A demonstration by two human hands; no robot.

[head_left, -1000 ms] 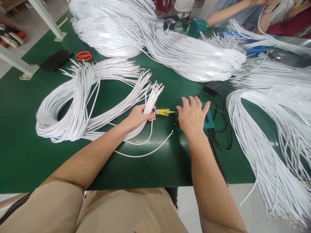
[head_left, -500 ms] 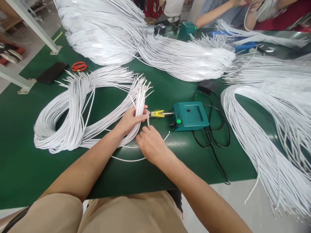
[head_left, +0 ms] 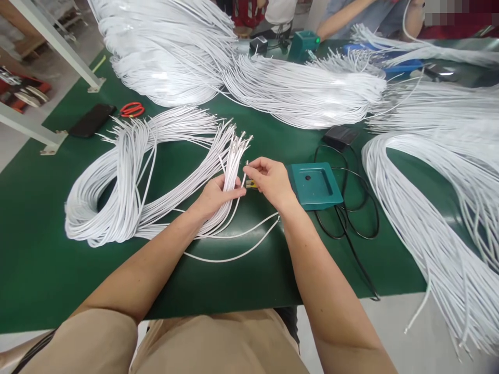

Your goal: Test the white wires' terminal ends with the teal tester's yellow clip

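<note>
My left hand [head_left: 213,198] is closed around a bunch of white cables [head_left: 232,166] whose metal-tipped ends point up and away from me. Just to its right, my right hand [head_left: 272,182] pinches a single white cable [head_left: 244,178] near its tip. Partly hidden behind those fingers is a yellow clip [head_left: 251,184]. The clip sits on the left side of a green box [head_left: 336,187] with a shallow recess in its top. From the held bunch, the cables run left into a large coil [head_left: 97,218] on the green table [head_left: 234,296].
Thick piles of white cable [head_left: 163,52] cover the far side, and another bundle [head_left: 409,228] hangs over the right front edge. A black cord [head_left: 353,254] trails from the box. Red-handled snips [head_left: 132,109] and a dark phone-like object [head_left: 92,119] lie at left. A co-worker's arm [head_left: 343,21] shows across the table.
My right hand has moved up and right from below the clip, now covering much of it and pinching a cable near its tip. My left hand keeps holding the bunch.
</note>
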